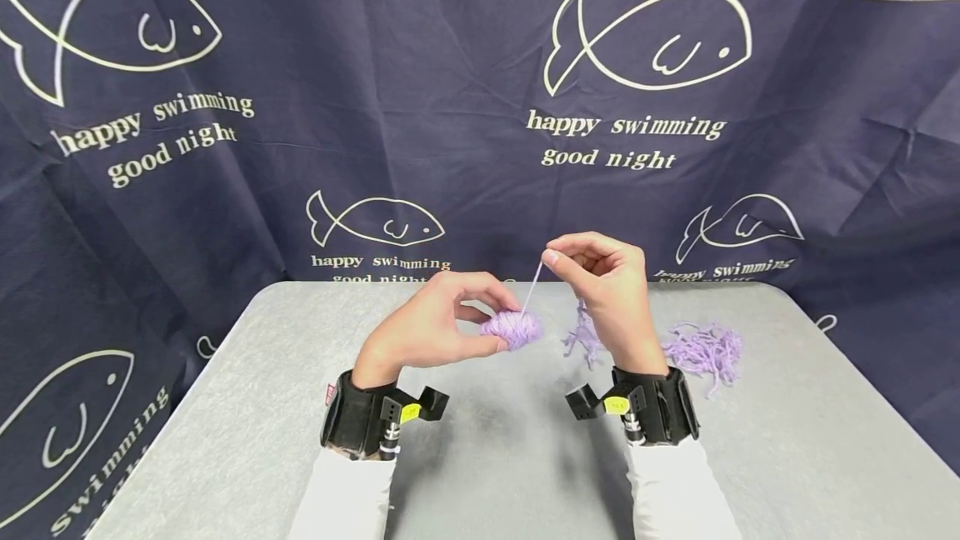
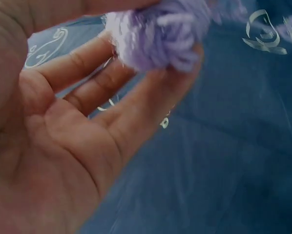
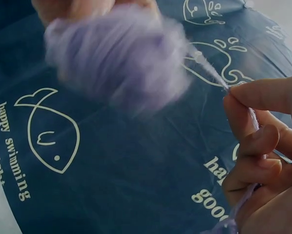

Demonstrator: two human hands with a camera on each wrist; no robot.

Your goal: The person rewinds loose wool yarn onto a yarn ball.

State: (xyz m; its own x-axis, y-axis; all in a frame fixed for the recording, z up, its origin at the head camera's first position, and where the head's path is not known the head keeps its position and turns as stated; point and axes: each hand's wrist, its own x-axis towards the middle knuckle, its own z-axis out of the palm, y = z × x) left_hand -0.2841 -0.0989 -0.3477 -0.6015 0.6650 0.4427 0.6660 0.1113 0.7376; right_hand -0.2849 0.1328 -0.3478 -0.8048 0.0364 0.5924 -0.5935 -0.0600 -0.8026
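My left hand pinches a small ball of purple yarn between thumb and fingers, above the grey table. The left wrist view shows the yarn ball at my fingertips. My right hand pinches a single purple strand that runs taut from the ball up to its fingertips. In the right wrist view, the strand leads from the blurred ball to my pinching fingers.
Loose purple yarn pieces lie in a pile on the table to the right, and a smaller tuft lies behind my right wrist. A dark blue fish-print cloth hangs behind the table.
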